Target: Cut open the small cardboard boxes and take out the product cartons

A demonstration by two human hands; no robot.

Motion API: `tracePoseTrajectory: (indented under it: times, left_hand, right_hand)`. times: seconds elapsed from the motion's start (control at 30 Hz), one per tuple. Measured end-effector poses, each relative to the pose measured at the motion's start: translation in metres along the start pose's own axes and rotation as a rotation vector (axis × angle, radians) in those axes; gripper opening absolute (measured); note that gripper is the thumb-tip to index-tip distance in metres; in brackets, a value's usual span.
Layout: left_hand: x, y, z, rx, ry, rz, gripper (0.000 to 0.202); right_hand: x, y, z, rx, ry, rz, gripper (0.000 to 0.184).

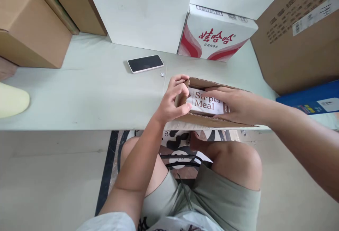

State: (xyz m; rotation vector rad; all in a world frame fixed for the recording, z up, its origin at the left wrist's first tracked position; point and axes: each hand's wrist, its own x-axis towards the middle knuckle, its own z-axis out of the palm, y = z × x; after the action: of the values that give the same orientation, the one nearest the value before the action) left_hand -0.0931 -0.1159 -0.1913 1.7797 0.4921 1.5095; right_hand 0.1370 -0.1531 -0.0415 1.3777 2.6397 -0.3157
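Note:
A narrow brown cardboard box [201,120] lies open-topped at the table's front edge. Inside it sits a white package [204,105] with brown lettering that reads "Super Meal". My left hand [176,98] grips the box's left end, fingers over the upright cardboard edge and thumb at the near inner side. From the right, my right hand [235,105] reaches into the box and spans the package, fingers along its far side and thumb at its near side. The palm covers the package's right part, and some fingertips are hidden.
Beyond the box, a phone [145,64] lies on the pale table [100,93], with a tiny white scrap [162,74] beside it. White cartons [148,16] and a red-and-white carton [214,35] stand behind. Brown cartons [29,19] are left; a large carton [299,37] and blue package [312,98] are right.

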Motion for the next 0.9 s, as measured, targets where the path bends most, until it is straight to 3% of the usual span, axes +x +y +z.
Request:
tracePoseTrajectory:
  times: [0.13,0.33,0.47,0.6,0.83,0.9]
  left_hand:
    - [-0.001,-0.001,0.0,0.008,-0.005,0.008,0.044]
    - [-0.001,-0.001,0.002,0.121,0.008,0.037,0.044]
    - [0.0,-0.002,0.004,0.112,0.043,0.073,0.037]
    - [0.001,-0.005,0.002,0.049,0.088,0.084,0.038]
    - [0.004,-0.013,0.001,0.116,0.159,-0.002,0.041]
    - [0.004,-0.014,0.002,0.135,0.169,0.015,0.041]
  right_hand:
    - [0.007,0.005,0.006,-0.139,-0.058,0.007,0.085]
    - [0.011,0.004,0.018,-0.258,0.038,0.016,0.074]
    - [0.0,0.007,0.01,-0.186,0.213,-0.022,0.067]
    - [-0.021,0.002,-0.012,-0.183,0.429,-0.164,0.056]
    - [-0.054,0.008,-0.037,-0.199,0.706,-0.25,0.083]
    - [-0.066,0.02,-0.035,-0.176,0.754,-0.164,0.088]
